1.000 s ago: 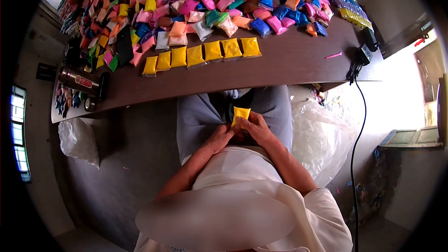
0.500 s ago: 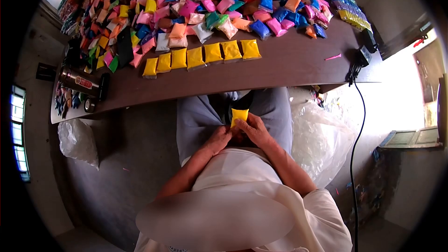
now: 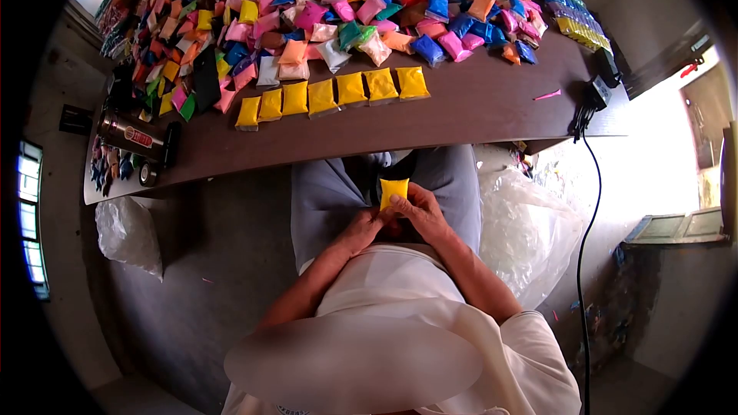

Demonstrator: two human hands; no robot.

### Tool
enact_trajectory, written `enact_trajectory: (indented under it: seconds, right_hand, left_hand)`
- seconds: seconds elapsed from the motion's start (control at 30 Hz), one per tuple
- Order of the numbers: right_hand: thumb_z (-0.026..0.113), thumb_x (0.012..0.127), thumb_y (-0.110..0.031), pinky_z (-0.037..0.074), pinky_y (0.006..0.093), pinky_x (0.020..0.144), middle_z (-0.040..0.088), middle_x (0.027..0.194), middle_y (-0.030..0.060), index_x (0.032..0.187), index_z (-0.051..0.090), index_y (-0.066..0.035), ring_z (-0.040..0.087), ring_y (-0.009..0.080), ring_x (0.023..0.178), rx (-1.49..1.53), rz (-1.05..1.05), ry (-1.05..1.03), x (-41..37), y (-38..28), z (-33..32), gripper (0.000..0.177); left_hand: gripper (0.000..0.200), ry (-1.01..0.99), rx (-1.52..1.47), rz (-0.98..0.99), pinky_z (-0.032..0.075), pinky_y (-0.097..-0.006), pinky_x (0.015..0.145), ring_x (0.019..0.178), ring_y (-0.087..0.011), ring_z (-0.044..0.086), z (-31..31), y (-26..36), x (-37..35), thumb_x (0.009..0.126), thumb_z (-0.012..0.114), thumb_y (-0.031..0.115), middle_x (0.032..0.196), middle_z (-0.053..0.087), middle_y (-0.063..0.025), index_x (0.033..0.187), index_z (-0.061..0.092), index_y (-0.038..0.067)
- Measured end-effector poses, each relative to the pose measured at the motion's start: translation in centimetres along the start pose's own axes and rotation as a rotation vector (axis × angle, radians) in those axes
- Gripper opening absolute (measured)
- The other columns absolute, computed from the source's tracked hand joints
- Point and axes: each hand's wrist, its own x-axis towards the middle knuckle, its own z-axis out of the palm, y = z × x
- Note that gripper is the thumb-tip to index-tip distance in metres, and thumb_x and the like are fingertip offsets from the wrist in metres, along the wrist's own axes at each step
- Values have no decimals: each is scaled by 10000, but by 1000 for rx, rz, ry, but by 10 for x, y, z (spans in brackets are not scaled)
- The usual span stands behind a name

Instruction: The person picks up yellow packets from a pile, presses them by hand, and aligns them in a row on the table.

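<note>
A small yellow packet [image 3: 394,191] is held upright over my lap. My right hand [image 3: 423,210] is closed on it, with the thumb pressed on its front face. My left hand [image 3: 364,229] is closed at the packet's lower left corner, and its fingertips are partly hidden. Beyond my knees, a row of several similar yellow packets [image 3: 321,95] lies along the near part of the brown table [image 3: 369,127].
A large heap of coloured packets [image 3: 323,11] covers the table's far side. A metal flask [image 3: 132,137] lies at the left. A power strip [image 3: 600,94] with a hanging cable sits at the right edge. Clear plastic bags [image 3: 530,234] stand on the floor.
My right hand has shifted very slightly on the yellow packet, its thumb still on the front. Everything else looks the same.
</note>
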Motion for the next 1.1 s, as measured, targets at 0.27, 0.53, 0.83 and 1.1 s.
enact_trajectory:
  seconds: [0.27,0.53,0.83,1.1]
  right_hand:
    - [623,880,-270,494,256,729,649,859,68,975,612,-2,609,118,762,37,31,66,-1,2,-9,284]
    - [642,865,-320,484,256,750,629,883,66,1015,589,-11,592,119,779,29,5,117,6,3,-7,347]
    - [658,856,-276,480,235,701,625,841,59,965,591,-20,589,114,740,81,71,62,6,11,-12,286]
    - [655,848,-226,487,240,670,633,816,53,940,600,-22,597,119,705,114,85,93,6,6,-11,230]
  left_hand:
    - [472,-79,138,65,460,-283,818,815,-155,604,0,9,-2,944,435,460,835,650,-73,935,611,22]
    - [467,-41,40,79,480,-277,791,800,-151,618,-1,0,1,951,429,443,827,645,-75,918,601,10]
    - [441,-127,162,120,458,-275,798,802,-149,591,-2,1,3,950,447,425,826,633,-70,947,598,10]
    - [438,-83,84,58,452,-274,782,799,-138,583,0,1,1,936,475,422,834,636,-58,953,613,6]
